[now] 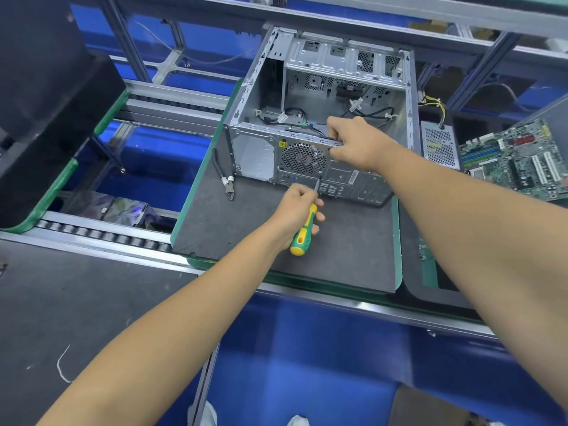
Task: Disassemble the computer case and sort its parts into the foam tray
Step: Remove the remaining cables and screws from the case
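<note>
Head camera, looking down at a workbench. A bare-metal silver computer case (319, 118), its side panel off and the interior open to the camera, lies on a dark grey mat with green edging (276, 241). Loose black cables (372, 113) trail across the inside floor of the case.

The left hand (296, 212) has its fingers curled round a screwdriver with a green and yellow handle (304, 232) — the thin metal shaft points up and touches the case's rear panel, just below the round perforated fan grille (302, 158). The right hand (356, 142) grips the top rear edge of the case, fingers hooked over the metal rail, thumb on the outer face.

A pair of black-handled side cutters (224, 176) lies on the mat just left of the case. To the right sit a grey perforated power supply box (439, 146) and, beyond it, a green motherboard (519, 161). Black foam blocks (46, 103) fill the left edge of the view.
</note>
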Action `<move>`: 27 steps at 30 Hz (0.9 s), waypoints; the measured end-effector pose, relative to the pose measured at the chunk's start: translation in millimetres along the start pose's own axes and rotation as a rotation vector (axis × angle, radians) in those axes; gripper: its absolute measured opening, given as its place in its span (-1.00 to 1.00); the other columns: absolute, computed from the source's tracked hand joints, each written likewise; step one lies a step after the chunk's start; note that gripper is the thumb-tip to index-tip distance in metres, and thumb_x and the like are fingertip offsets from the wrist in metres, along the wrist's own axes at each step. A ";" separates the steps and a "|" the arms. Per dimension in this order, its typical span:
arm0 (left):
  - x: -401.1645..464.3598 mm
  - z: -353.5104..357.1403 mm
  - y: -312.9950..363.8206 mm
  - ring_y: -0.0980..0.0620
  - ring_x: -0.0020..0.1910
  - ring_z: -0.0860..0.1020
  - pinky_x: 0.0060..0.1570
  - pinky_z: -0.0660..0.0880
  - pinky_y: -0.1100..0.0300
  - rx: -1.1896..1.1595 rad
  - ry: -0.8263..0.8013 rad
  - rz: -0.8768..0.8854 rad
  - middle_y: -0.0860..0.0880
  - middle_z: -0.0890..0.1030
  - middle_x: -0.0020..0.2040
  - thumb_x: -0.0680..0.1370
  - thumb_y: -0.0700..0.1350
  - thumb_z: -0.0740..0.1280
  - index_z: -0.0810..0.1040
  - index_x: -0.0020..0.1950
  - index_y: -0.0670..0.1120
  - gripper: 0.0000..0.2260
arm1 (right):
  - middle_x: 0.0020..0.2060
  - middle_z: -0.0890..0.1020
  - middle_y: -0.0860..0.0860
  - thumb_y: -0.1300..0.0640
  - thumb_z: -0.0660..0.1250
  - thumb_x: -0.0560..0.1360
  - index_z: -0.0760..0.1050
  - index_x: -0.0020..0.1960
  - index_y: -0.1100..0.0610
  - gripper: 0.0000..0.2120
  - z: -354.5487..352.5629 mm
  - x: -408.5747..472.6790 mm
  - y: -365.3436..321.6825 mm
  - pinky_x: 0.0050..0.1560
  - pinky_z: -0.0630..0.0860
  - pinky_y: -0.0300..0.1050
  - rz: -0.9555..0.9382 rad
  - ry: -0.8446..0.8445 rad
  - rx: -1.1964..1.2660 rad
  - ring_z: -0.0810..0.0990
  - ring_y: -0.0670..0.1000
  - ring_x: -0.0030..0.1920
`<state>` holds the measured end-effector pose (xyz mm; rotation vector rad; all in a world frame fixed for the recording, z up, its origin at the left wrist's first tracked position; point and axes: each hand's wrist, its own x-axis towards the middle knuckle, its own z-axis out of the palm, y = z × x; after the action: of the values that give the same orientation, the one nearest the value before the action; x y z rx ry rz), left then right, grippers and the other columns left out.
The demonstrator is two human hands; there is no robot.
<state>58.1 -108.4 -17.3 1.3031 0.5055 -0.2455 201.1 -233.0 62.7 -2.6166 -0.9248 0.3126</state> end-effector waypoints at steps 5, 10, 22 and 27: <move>17.9 6.3 6.0 0.02 -0.48 0.60 -0.54 0.52 0.19 -0.030 0.040 0.006 -0.13 0.49 -0.25 0.68 -0.10 0.32 0.35 0.13 -0.15 -0.81 | -0.29 0.39 0.06 0.16 0.32 0.42 0.25 -0.12 0.06 -0.78 -0.6 -0.7 -0.8 -0.33 0.17 0.00 -0.003 -0.003 -0.005 0.29 0.00 -0.25; 31.0 15.7 8.9 -0.02 -0.56 0.57 -0.61 0.41 0.26 -0.065 0.111 -0.016 -0.13 0.49 -0.38 0.69 -0.05 0.29 0.42 0.01 -0.13 -0.83 | -0.29 0.40 0.05 0.15 0.32 0.43 0.27 -0.10 0.09 -0.79 -0.5 -1.0 -1.2 -0.33 0.18 -0.01 -0.003 0.001 -0.007 0.28 -0.02 -0.29; 24.6 4.1 -1.8 -0.05 -0.65 0.45 -0.57 0.39 0.24 0.358 0.113 0.090 -0.08 0.49 -0.51 0.62 -0.05 0.26 0.49 -0.06 -0.05 -0.88 | -0.28 0.40 0.07 0.16 0.32 0.43 0.26 -0.12 0.08 -0.79 -0.2 0.4 -2.3 -0.33 0.22 -0.01 0.016 0.000 -0.014 0.28 0.05 -0.33; 18.7 -35.9 -7.3 -0.12 -0.17 0.54 -0.24 0.38 0.06 1.191 0.212 0.395 0.04 0.60 -0.22 0.68 0.08 0.16 0.44 0.06 0.07 -0.87 | -0.28 0.41 0.09 0.17 0.31 0.43 0.26 -0.12 0.07 -0.79 0.1 0.8 -1.1 -0.32 0.22 -0.01 0.017 -0.008 -0.005 0.30 0.05 -0.32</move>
<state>63.2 -73.9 -39.0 2.5725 0.2386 -0.0552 201.1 -231.7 63.0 -2.6309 -0.9069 0.3258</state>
